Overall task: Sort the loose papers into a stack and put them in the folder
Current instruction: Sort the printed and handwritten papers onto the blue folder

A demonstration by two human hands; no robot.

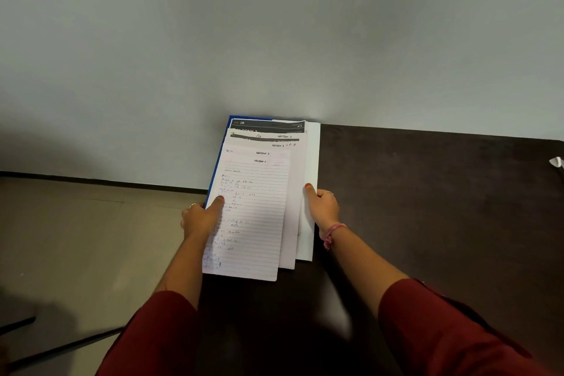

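I see papers gathered but fanned on blue folder, table edge. Left hand and right hand each pinch stack sides. Squaring, closing left.

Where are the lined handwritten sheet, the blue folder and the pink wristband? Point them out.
lined handwritten sheet (256, 217), head view, middle of the top page.
blue folder (213, 180), head view, its left edge strip.
pink wristband (333, 230), head view, band on the right wrist.

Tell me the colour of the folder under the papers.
Blue, the folder edge showing left of the papers in the head view.
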